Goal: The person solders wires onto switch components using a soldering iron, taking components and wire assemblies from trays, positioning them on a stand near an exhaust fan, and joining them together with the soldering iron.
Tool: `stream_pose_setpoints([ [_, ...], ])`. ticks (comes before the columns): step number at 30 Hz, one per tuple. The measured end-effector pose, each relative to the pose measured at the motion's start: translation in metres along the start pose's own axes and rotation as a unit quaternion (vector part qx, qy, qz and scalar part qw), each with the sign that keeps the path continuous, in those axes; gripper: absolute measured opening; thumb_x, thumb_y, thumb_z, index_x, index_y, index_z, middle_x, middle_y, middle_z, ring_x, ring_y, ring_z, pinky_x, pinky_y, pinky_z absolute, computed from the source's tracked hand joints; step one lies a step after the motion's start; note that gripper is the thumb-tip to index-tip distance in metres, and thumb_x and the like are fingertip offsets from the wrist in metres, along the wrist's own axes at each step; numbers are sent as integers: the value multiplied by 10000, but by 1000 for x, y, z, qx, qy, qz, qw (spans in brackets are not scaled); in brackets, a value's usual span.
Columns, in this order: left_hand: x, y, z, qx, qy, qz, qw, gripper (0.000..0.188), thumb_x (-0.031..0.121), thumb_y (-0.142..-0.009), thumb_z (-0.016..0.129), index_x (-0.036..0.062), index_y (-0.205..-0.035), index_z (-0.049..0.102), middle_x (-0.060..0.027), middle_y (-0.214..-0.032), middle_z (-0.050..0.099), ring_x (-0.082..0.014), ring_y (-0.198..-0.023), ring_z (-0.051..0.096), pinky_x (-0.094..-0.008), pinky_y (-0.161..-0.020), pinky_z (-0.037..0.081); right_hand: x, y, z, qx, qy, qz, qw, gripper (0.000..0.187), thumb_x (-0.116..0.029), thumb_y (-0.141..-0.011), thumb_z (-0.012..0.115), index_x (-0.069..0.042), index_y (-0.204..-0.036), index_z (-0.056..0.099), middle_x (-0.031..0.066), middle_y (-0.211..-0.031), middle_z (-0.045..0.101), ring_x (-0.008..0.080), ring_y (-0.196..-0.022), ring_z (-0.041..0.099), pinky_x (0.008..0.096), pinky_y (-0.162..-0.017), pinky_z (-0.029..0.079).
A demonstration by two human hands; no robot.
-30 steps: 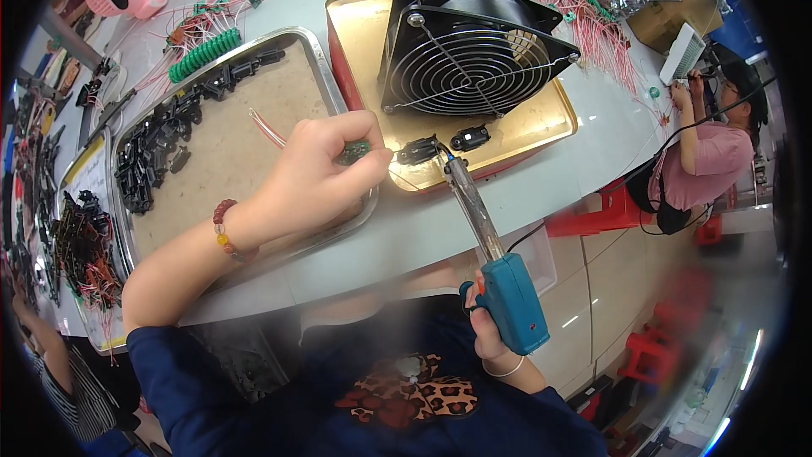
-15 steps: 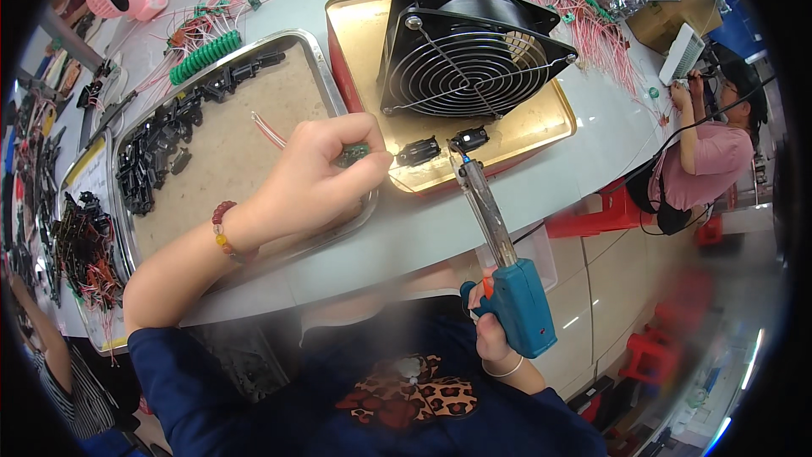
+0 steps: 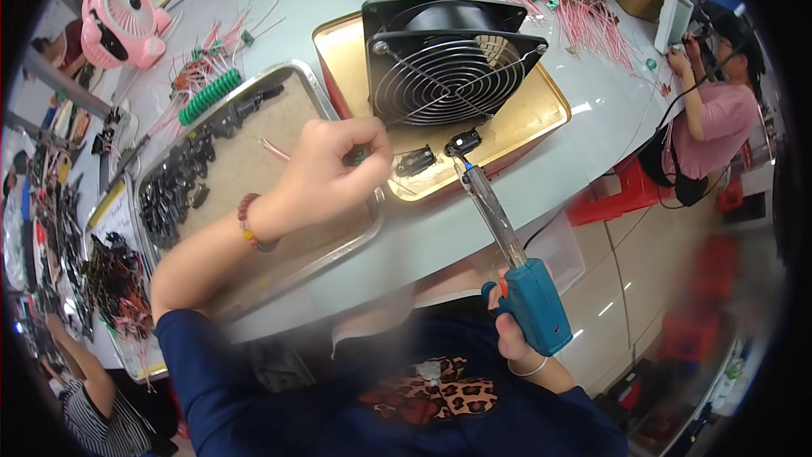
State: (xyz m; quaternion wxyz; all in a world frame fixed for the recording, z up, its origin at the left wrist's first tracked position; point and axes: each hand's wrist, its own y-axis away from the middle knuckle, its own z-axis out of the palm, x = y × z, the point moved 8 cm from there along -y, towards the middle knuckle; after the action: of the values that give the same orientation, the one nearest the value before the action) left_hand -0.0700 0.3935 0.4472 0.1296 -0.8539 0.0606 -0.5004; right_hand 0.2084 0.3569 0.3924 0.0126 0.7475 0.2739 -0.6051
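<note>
My left hand (image 3: 326, 173) is closed in a pinch over the golden tray's left edge. A small green circuit board (image 3: 360, 155) shows between its fingers, with thin red and white wires (image 3: 272, 149) sticking out behind the hand. My right hand (image 3: 512, 337) grips the blue handle of a soldering gun (image 3: 536, 309). The gun's metal tip points up to the left and meets the near edge of a small black housing (image 3: 463, 143); whether it touches is hard to tell. A second black housing (image 3: 416, 161) lies to its left, by my left fingertips.
A black fan with a wire guard (image 3: 452, 89) stands on the golden tray (image 3: 550, 114). Left of it, a metal tray (image 3: 254, 173) holds several black housings. Green boards with wires (image 3: 584, 21) lie at the back. A pink fan (image 3: 123, 21) stands far left; a person (image 3: 719, 118) sits at right.
The whole view has shifted and turned slightly. The soldering gun's tip has come closer to the right-hand black housing. My left hand keeps its pinch in nearly the same place.
</note>
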Motion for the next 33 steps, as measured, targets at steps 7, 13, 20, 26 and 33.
stream_pose_setpoints([
  [7,1,10,3,-4,53,-1,999,94,58,-790,575,-22,-743,589,-114,-639,597,-151,-584,593,-283,-581,476,-1,6,-3,-12,3,17,1000,312,-273,-831,645,-32,-1030,636,79,-966,610,284,-915,576,365,-753,464],
  [13,-5,5,4,16,33,-9,999,110,79,-790,586,-22,-747,593,-129,-640,602,-194,-571,609,-296,-575,482,2,3,7,-20,-8,37,999,363,-204,-750,675,-29,-1062,614,117,-1040,597,281,-933,575,354,-786,468],
  [20,-7,6,5,17,28,-2,999,111,85,-783,589,-19,-743,595,-136,-645,600,-205,-559,605,-299,-558,474,5,1,11,-36,2,38,999,380,-184,-734,683,-14,-1060,587,130,-1041,596,282,-927,578,351,-780,468],
  [26,-10,6,6,9,52,-17,998,107,80,-778,585,-22,-747,595,-125,-643,599,-189,-560,597,-289,-557,468,5,4,10,-30,19,24,999,376,-187,-736,686,-1,-1044,574,132,-1013,596,271,-878,575,342,-754,461],
  [33,-9,5,7,5,45,-11,999,106,80,-777,585,-21,-749,598,-123,-644,600,-190,-562,598,-286,-560,469,11,8,11,-46,18,49,998,379,-194,-749,688,-1,-1051,566,124,-992,598,258,-838,569,340,-731,456],
])
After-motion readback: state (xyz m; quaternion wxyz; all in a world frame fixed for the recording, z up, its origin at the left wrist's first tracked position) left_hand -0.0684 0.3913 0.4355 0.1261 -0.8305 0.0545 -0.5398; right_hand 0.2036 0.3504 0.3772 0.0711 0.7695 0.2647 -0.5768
